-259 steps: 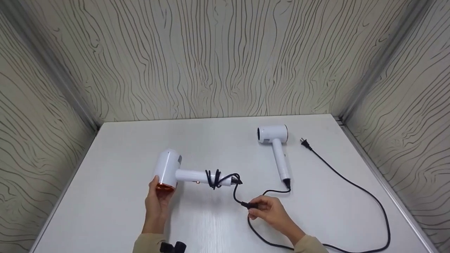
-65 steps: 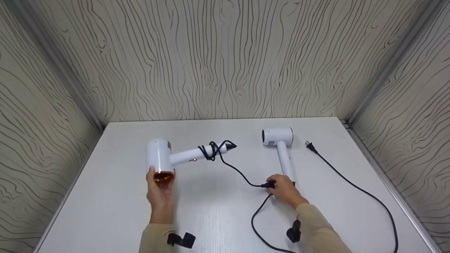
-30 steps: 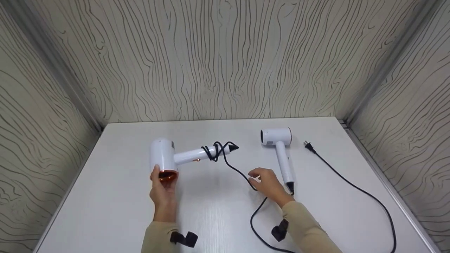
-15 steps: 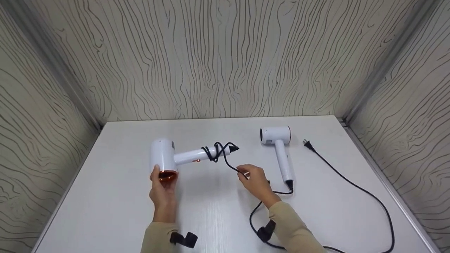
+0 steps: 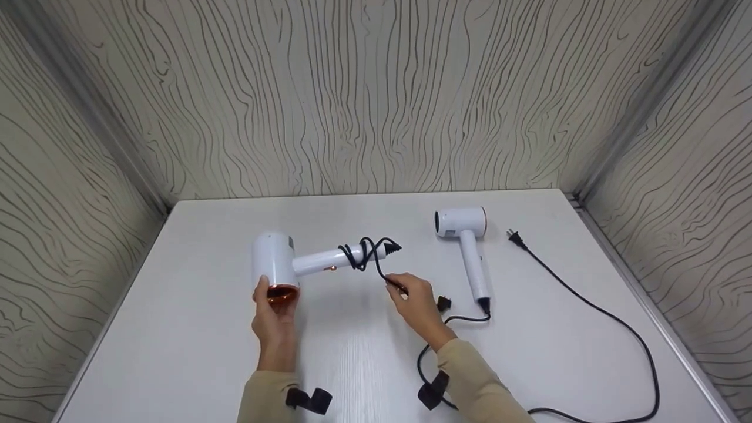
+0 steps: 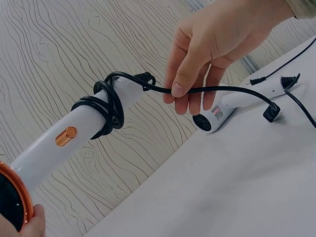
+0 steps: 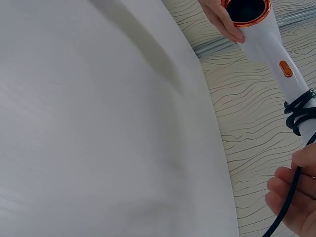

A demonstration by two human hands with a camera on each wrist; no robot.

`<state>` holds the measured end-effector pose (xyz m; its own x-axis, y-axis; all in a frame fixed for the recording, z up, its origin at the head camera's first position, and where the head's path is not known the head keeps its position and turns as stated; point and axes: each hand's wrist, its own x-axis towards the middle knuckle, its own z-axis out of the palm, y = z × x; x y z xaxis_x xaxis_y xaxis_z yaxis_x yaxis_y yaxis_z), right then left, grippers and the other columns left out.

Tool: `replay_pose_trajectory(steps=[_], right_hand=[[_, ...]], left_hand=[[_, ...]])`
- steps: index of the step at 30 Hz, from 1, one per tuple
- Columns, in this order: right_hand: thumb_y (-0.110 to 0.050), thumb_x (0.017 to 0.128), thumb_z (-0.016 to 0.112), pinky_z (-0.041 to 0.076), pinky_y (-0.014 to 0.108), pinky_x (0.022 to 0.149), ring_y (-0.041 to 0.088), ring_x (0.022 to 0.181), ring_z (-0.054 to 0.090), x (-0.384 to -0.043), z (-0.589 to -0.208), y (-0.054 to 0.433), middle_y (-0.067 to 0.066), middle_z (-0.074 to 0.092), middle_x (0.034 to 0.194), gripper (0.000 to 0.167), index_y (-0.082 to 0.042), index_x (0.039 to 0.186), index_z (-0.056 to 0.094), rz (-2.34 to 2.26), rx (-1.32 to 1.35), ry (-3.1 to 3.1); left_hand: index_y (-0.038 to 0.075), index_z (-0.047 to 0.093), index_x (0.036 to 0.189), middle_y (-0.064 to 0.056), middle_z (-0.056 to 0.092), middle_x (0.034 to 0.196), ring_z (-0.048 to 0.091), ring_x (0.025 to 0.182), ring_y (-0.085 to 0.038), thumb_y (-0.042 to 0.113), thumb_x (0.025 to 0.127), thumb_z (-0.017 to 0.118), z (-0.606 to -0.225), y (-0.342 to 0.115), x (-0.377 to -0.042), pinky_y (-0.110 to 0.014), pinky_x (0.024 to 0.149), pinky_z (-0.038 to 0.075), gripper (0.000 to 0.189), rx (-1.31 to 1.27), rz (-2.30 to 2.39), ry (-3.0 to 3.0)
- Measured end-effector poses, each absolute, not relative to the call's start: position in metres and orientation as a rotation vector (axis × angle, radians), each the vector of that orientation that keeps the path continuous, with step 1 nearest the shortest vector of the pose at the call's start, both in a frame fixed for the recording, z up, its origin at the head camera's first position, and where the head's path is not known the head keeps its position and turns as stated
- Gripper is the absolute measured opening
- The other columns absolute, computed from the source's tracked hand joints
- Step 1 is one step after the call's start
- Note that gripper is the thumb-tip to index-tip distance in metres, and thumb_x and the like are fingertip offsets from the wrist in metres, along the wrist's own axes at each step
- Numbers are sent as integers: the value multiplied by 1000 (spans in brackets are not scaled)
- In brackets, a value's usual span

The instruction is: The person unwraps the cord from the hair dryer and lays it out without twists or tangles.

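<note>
My left hand holds a white hair dryer by its barrel, near the copper-coloured rim, with the handle pointing right. Several turns of its black power cord are wound round the handle's end. My right hand pinches the cord's loose run between thumb and fingers, just below the handle's tip. Beyond those fingers the cord hangs down to its plug, which shows to the right of the hand in the head view. In the right wrist view, the cord crosses the fingers.
A second white hair dryer lies on the white table at the right. Its unwound black cord loops toward the front edge and back to a two-pin plug. Wood-patterned panels stand behind and at both sides.
My right hand has let go of the plug and moved left along the cord, where it now pinches nearer the handle. Since the earliest frame, the held hair dryer's handle has swung upward.
</note>
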<state>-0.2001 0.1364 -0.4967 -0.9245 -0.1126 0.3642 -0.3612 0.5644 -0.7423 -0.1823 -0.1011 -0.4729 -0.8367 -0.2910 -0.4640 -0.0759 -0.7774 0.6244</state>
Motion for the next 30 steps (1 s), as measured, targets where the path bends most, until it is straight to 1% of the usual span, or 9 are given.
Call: replay_pose_trajectory(steps=[8, 12, 14, 18, 20, 22, 25, 26, 30], right_hand=[[1, 88, 63, 59, 24, 71, 20, 80, 69, -200, -498, 136, 12, 72, 86, 13, 3, 98, 72, 1254, 408, -2463], [1, 88, 64, 58, 23, 69, 17, 78, 68, -199, -499, 138, 10, 72, 84, 12, 3, 97, 72, 1237, 471, -2456], [1, 88, 64, 58, 22, 69, 17, 77, 68, -199, -500, 139, 9, 72, 83, 11, 2, 96, 72, 1211, 524, -2447], [0, 87, 65, 58, 23, 67, 17, 75, 67, -198, -501, 142, 9, 71, 82, 11, 2, 95, 72, 1143, 621, -2426], [0, 87, 66, 58, 22, 67, 16, 76, 67, -198, -500, 144, 8, 71, 83, 11, 1, 95, 72, 1131, 648, -2437], [-1, 86, 66, 58, 22, 68, 15, 76, 67, -197, -499, 146, 8, 71, 83, 11, 1, 95, 73, 1126, 666, -2457], [-1, 86, 66, 58, 21, 69, 15, 78, 68, -196, -496, 149, 7, 71, 84, 12, -1, 96, 74, 1117, 690, -2474], [-1, 86, 67, 58, 21, 69, 15, 78, 68, -195, -495, 150, 7, 71, 85, 12, -1, 96, 74, 1111, 699, -2472], [-1, 85, 68, 57, 20, 67, 14, 77, 67, -196, -493, 154, 6, 71, 84, 13, -2, 96, 74, 1088, 702, -2438]], left_hand=[[25, 15, 150, 3, 36, 138, 42, 126, -15, 54, 89, 59, -473, -100, -183, -31, 113, 41, 80, 850, -2728, -976], [25, 15, 149, 3, 35, 138, 42, 126, -15, 53, 89, 60, -473, -99, -183, -31, 112, 42, 80, 870, -2721, -965], [24, 15, 149, 3, 37, 134, 43, 123, -14, 52, 90, 59, -473, -99, -183, -29, 110, 45, 79, 885, -2703, -971], [20, 17, 148, 4, 40, 125, 45, 117, -13, 49, 91, 58, -473, -100, -184, -21, 98, 53, 76, 905, -2675, -979], [19, 17, 148, 4, 40, 125, 45, 117, -12, 49, 90, 59, -474, -101, -184, -20, 96, 54, 77, 915, -2668, -979], [18, 17, 150, 3, 40, 128, 44, 119, -13, 50, 90, 60, -475, -102, -184, -23, 101, 52, 81, 920, -2662, -999], [15, 18, 151, 1, 38, 135, 43, 122, -14, 52, 88, 61, -477, -102, -185, -29, 109, 46, 85, 926, -2623, -1072], [13, 19, 151, 1, 39, 134, 44, 121, -14, 51, 89, 61, -478, -102, -186, -28, 108, 47, 84, 921, -2599, -1111], [8, 26, 149, -4, 39, 140, 46, 121, -17, 53, 89, 59, -482, -101, -186, -31, 110, 45, 82, 904, -2496, -1296]])
